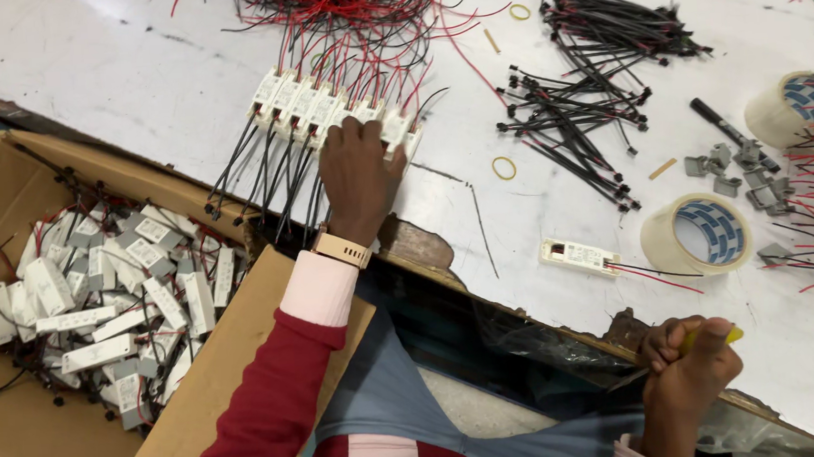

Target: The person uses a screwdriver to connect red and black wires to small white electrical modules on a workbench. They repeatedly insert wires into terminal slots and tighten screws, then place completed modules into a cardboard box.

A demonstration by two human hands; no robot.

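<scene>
My left hand (357, 170) lies palm-down on a row of small white rectangular driver modules (322, 108) lined up side by side on the white table (129, 76). Red and black wires run from the modules' far ends, and black leads hang off their near ends. My right hand (689, 369) rests at the table's near edge, closed around a thin yellow-tipped tool (711, 336). One single white module (578, 256) lies apart, between my two hands, with a red and a black wire.
An open cardboard box (3, 190) at the left holds several white modules. Black cable ties (599, 101), two tape rolls (699, 235), grey clips (742, 172), a black marker (720, 124), rubber bands and loose red wires lie on the table.
</scene>
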